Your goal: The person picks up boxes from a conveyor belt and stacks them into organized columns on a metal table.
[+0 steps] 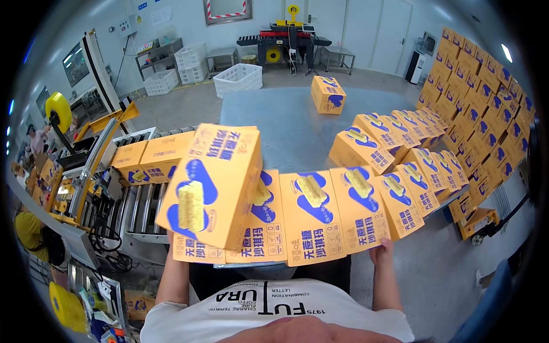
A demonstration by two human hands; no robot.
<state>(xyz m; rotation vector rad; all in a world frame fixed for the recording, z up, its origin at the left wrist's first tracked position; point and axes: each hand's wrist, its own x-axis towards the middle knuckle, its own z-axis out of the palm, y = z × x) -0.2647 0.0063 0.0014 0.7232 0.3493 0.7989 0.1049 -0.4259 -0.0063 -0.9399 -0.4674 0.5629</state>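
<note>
Before me a row of yellow cartons with blue print stands along the near edge of the table. My right hand (pixel 381 252) has its thumb on the lower right corner of one carton (pixel 360 210); its other fingers are mostly hidden. To its left are a middle carton (pixel 313 218) and another carton (pixel 262 218), side by side. A larger-looking upper carton (pixel 201 184) sits tilted over the row's left end, partly covering the leftmost carton (pixel 198 254). My left hand (pixel 170 238) is beside that end, mostly hidden behind the cartons, so its grip does not show.
On the left, a roller conveyor (pixel 139 210) carries cartons (pixel 165 154). A lone carton (pixel 328 95) stands on the blue-grey table (pixel 279 115). More cartons (pixel 377 133) line its right side, near a tall carton stack (pixel 480 111). A co-worker (pixel 30 236) is at far left.
</note>
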